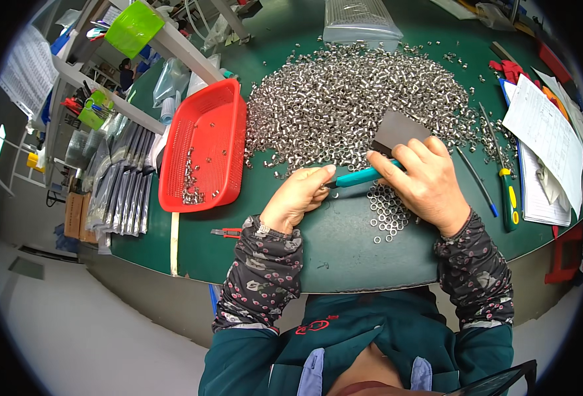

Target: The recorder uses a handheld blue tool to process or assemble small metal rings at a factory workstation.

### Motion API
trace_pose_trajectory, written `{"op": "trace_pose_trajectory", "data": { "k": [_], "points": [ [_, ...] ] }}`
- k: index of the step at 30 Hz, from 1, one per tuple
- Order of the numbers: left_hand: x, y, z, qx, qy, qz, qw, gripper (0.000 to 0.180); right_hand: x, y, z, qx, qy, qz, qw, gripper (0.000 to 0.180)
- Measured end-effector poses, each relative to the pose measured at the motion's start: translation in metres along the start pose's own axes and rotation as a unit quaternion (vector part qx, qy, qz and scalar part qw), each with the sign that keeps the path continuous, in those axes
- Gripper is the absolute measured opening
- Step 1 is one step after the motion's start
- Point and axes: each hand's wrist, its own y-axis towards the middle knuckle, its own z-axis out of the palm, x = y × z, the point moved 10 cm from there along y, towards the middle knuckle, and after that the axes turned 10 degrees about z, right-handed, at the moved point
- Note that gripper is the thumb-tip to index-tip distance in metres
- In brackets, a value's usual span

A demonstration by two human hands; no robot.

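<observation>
My right hand (425, 181) is closed around a slim tool with a teal handle (361, 177), its dark tip pointing left. At that tip my left hand (297, 198) is pinched, thumb against fingers; what sits between them is too small and covered to make out. Just below the tool and right hand lies a loose group of small metal rings (389, 214) on the green tabletop (344, 264). A dark grey rectangular block (399, 130) rests behind my right hand, against a large heap of small shiny metal parts (351, 92).
Left of the heap stands a red plastic basket (202, 148) with some metal parts inside. A red cutter (227, 232) lies near the front edge. To the right are a blue pen (480, 183), a green-yellow screwdriver (508, 198) and papers (546, 135). A clear plastic container (361, 23) stands behind.
</observation>
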Motion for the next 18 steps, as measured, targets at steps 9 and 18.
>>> {"op": "trace_pose_trajectory", "data": {
  "k": [9,18],
  "points": [
    [-0.021,0.004,-0.023,-0.072,-0.123,0.16,0.977,0.026,-0.03,-0.007,0.019,0.064,0.159,0.172,0.97,0.027],
    [-0.026,0.005,-0.019,-0.054,-0.223,0.194,0.954,0.012,-0.028,-0.018,0.046,0.151,0.235,0.218,0.935,0.025]
  ]
}}
